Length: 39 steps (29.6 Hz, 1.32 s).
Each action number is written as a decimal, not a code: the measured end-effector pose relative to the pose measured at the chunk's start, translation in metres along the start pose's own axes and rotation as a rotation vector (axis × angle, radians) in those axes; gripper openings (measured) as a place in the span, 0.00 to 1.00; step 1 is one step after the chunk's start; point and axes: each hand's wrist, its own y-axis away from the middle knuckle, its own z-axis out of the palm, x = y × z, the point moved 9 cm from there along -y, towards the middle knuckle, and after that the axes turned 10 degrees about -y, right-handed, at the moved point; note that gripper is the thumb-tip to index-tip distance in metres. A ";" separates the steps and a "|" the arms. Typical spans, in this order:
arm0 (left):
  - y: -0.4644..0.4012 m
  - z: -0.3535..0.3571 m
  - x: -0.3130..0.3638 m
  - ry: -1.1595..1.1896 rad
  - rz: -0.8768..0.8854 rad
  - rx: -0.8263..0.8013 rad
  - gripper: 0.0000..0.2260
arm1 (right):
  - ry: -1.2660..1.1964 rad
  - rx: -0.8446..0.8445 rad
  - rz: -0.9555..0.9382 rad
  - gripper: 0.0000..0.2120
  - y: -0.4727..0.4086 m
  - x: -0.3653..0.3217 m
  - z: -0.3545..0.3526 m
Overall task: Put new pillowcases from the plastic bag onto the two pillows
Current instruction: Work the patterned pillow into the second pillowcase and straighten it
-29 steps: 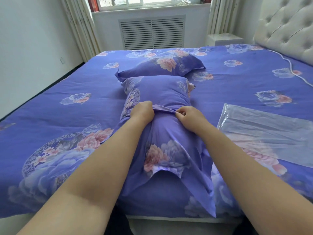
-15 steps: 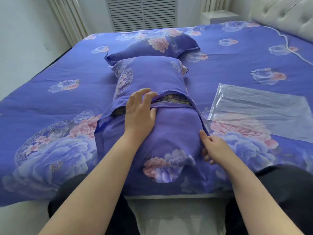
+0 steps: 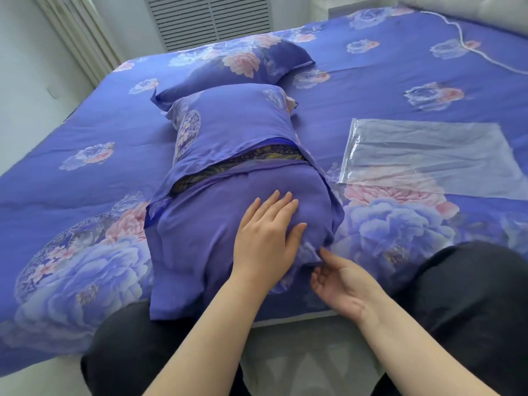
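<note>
Soft purple floral pillowcase (image 3: 217,224) near the bed's (image 3: 85,155) front edge: floppy, grab hems. Left hand (image 3: 267,241) presses flat; right hand (image 3: 341,284) open, fingertips touching the corner.

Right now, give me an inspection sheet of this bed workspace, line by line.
Surface: bed covered in blue floral sheet.
Job's things: near pillow in its pillowcase, opening gapes, dark patterned pillow showing; far pillow fully covered; plastic bag flat, looks empty.
Clutter: nothing seen.
Grippers: left hand flat, pressing the near pillow's end; right hand palm up, fingers relaxed at the pillowcase's lower corner.
Cables: white cable lying across the far right of the bed.
Surroundings: vent grille, curtain, padded headboard.
</note>
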 end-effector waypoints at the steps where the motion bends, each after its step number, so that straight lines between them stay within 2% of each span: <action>1: 0.000 0.000 -0.001 0.011 -0.005 0.012 0.17 | -0.020 0.015 -0.013 0.01 0.001 -0.002 0.000; 4: 0.003 0.002 -0.002 0.017 -0.013 0.037 0.15 | -0.008 -0.011 -0.106 0.05 0.005 -0.015 -0.001; 7: 0.003 0.006 -0.002 0.037 -0.026 0.050 0.15 | 0.122 -0.056 -0.317 0.09 0.016 -0.036 -0.002; 9: 0.003 0.007 0.000 0.059 -0.043 0.053 0.15 | 0.088 -0.105 -0.418 0.09 0.027 -0.042 -0.001; 10: 0.003 0.008 0.001 0.071 -0.051 0.045 0.15 | 0.018 -0.132 -0.408 0.09 0.030 -0.040 -0.003; 14: 0.003 0.015 0.009 0.076 -0.027 -0.055 0.16 | -0.177 -0.205 -0.160 0.13 0.033 -0.023 -0.005; 17: 0.002 0.025 0.013 0.047 -0.001 -0.195 0.22 | -0.102 -0.309 -0.225 0.13 0.032 -0.042 0.019; 19: 0.000 0.024 0.006 -0.002 -0.031 -0.236 0.23 | 0.088 -0.389 -0.360 0.09 0.029 -0.055 0.043; 22: -0.005 0.020 -0.021 -0.019 -0.188 -0.234 0.13 | 0.725 -0.394 -0.636 0.11 0.026 -0.061 0.072; 23: -0.007 0.021 -0.029 -0.020 -0.229 -0.232 0.11 | 0.926 -0.406 -0.670 0.12 0.024 -0.055 0.079; 26: -0.013 0.018 -0.045 0.051 -0.336 -0.138 0.09 | 1.545 -0.405 -0.728 0.27 0.016 -0.027 0.081; 28: -0.019 0.014 -0.052 0.138 -0.408 -0.053 0.09 | 1.979 -0.284 -0.950 0.36 0.021 -0.019 0.081; 29: -0.021 0.013 -0.054 0.163 -0.426 -0.030 0.09 | 2.111 -0.207 -1.070 0.37 0.023 -0.018 0.082; 32: -0.029 0.014 -0.048 0.152 -0.407 -0.027 0.09 | 2.225 -0.005 -1.388 0.24 0.024 -0.022 0.094; 33: -0.031 0.012 -0.042 0.114 -0.374 -0.031 0.09 | 2.253 0.053 -1.425 0.18 0.019 -0.024 0.100; 35: -0.035 0.003 -0.024 0.007 -0.240 -0.009 0.09 | 2.314 0.090 -1.389 0.10 0.008 -0.031 0.117; 36: -0.038 -0.005 -0.014 -0.067 -0.153 0.036 0.09 | 2.388 0.097 -1.315 0.10 -0.001 -0.036 0.124; 37: -0.042 -0.011 -0.007 -0.122 -0.071 0.091 0.09 | 2.486 0.079 -1.168 0.09 -0.011 -0.039 0.128; 39: -0.056 -0.014 -0.009 -0.140 -0.020 0.109 0.09 | 2.568 -0.096 -0.907 0.06 -0.029 -0.037 0.129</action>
